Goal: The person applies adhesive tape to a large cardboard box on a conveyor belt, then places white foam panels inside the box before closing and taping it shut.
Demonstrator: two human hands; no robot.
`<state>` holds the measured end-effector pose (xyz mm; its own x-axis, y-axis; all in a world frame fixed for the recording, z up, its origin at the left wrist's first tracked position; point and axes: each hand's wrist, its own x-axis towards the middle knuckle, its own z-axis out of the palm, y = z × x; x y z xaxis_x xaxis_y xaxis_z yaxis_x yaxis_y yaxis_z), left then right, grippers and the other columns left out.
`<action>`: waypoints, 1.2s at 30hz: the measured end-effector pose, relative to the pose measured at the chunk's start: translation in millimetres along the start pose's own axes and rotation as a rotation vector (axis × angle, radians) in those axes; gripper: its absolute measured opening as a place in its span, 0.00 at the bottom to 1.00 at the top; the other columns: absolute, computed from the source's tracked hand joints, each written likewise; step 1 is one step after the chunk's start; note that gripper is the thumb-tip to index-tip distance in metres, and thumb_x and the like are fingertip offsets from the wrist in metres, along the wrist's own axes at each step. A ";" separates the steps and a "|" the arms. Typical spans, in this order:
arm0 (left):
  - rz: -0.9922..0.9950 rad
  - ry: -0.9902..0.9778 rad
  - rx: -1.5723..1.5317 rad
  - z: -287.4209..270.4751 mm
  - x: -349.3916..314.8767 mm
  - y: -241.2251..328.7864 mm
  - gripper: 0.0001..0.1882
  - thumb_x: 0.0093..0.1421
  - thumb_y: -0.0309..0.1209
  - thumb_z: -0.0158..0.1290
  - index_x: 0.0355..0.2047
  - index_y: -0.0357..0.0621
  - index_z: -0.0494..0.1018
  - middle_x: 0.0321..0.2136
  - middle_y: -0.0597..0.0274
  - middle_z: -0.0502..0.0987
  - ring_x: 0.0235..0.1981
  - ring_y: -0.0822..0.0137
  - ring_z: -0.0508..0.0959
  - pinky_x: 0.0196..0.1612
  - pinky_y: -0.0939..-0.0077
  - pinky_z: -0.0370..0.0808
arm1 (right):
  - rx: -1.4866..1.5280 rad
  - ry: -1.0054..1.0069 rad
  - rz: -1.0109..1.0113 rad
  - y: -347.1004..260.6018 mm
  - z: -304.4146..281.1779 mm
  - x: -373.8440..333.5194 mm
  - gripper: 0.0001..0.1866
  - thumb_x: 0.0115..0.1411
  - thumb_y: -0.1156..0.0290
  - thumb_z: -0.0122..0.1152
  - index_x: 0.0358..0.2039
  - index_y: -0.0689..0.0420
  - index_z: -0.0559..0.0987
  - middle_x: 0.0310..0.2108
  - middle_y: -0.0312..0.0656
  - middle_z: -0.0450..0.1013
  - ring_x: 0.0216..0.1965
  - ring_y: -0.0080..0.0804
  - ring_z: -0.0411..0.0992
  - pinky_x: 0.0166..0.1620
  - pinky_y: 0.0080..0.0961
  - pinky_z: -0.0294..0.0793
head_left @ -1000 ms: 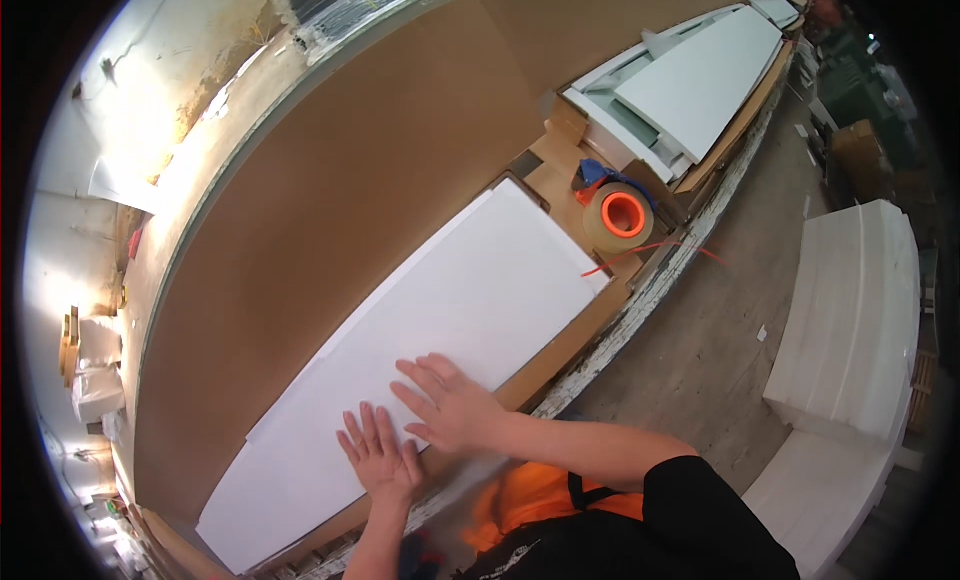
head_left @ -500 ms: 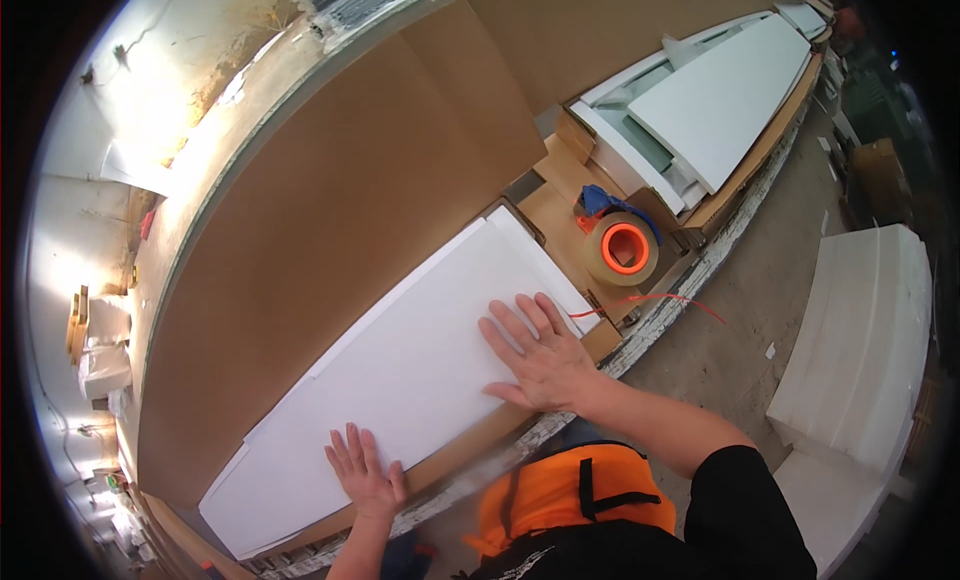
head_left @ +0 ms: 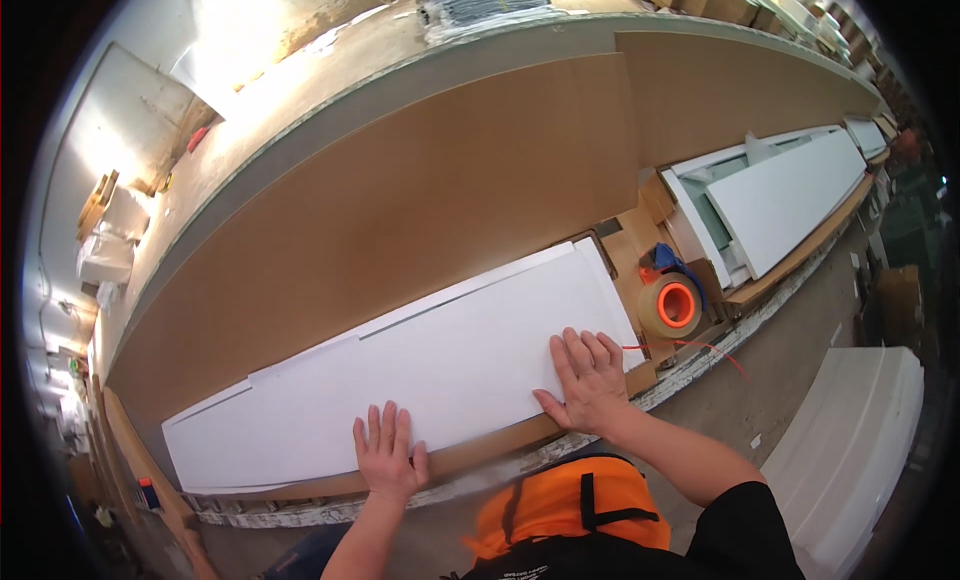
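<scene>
Head view: both hands lie flat, fingers spread, gripping nothing, on a long white panel (head_left: 420,380) that rests on brown cardboard sheeting (head_left: 420,200) along the workbench. The left hand (head_left: 388,460) presses the panel's near edge, the right hand (head_left: 590,380) sits near its right end. By my reading the panel is laid in place but not yet wrapped or taped: the tape roll with an orange core (head_left: 672,306) sits unused just beyond the right end. No container shows its contents; another white panel (head_left: 780,195) lies farther right
</scene>
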<state>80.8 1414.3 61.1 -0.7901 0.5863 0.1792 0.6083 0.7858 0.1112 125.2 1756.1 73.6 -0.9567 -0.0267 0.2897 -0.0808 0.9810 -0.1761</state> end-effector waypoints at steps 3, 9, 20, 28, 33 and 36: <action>-0.002 -0.018 0.006 -5.2 6.4 -4.0 0.28 0.57 0.37 0.50 0.56 0.39 0.70 0.61 0.45 0.67 0.64 0.40 0.63 0.63 0.39 0.56 | 0.260 -0.411 0.060 19.3 -27.2 39.9 0.36 0.54 0.48 0.64 0.57 0.60 0.71 0.57 0.55 0.63 0.57 0.53 0.59 0.61 0.48 0.58; 0.029 -0.025 -0.031 -4.7 14.5 -1.2 0.24 0.53 0.37 0.52 0.50 0.40 0.71 0.54 0.44 0.70 0.56 0.39 0.67 0.58 0.39 0.58 | 0.193 0.114 0.209 55.4 4.4 83.3 0.39 0.52 0.57 0.67 0.60 0.65 0.65 0.61 0.61 0.59 0.56 0.58 0.60 0.58 0.49 0.62; 0.093 -0.095 -0.026 -5.2 20.9 1.9 0.26 0.56 0.34 0.47 0.56 0.40 0.63 0.56 0.38 0.65 0.55 0.32 0.65 0.55 0.36 0.60 | 0.618 0.355 0.187 -2.3 -64.4 48.2 0.32 0.45 0.75 0.69 0.53 0.69 0.71 0.56 0.62 0.69 0.49 0.70 0.69 0.48 0.47 0.75; 0.042 -0.075 0.017 6.4 12.8 -4.0 0.23 0.61 0.37 0.44 0.55 0.45 0.60 0.52 0.38 0.66 0.51 0.34 0.66 0.53 0.36 0.61 | 0.698 0.341 0.097 -24.0 -106.2 51.8 0.13 0.60 0.76 0.57 0.45 0.66 0.78 0.51 0.57 0.75 0.51 0.73 0.71 0.41 0.54 0.81; 0.066 -0.066 -0.036 -6.5 37.7 11.5 0.23 0.62 0.37 0.44 0.56 0.45 0.60 0.53 0.42 0.66 0.52 0.37 0.66 0.53 0.38 0.62 | 0.680 0.249 0.099 -16.6 -106.7 58.1 0.13 0.60 0.75 0.57 0.44 0.67 0.78 0.50 0.58 0.75 0.51 0.75 0.70 0.43 0.57 0.79; 0.021 -0.125 -0.028 -17.7 53.1 22.0 0.24 0.62 0.39 0.46 0.57 0.45 0.61 0.55 0.46 0.66 0.54 0.41 0.67 0.55 0.41 0.62 | 0.704 0.264 0.084 -20.1 -110.8 60.9 0.13 0.61 0.74 0.56 0.43 0.68 0.78 0.49 0.58 0.75 0.50 0.75 0.71 0.42 0.57 0.79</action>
<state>53.6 1459.2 90.3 -0.7792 0.6240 0.0586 0.6255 0.7682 0.1367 99.6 1756.0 199.0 -0.8761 0.1764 0.4488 -0.2546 0.6212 -0.7412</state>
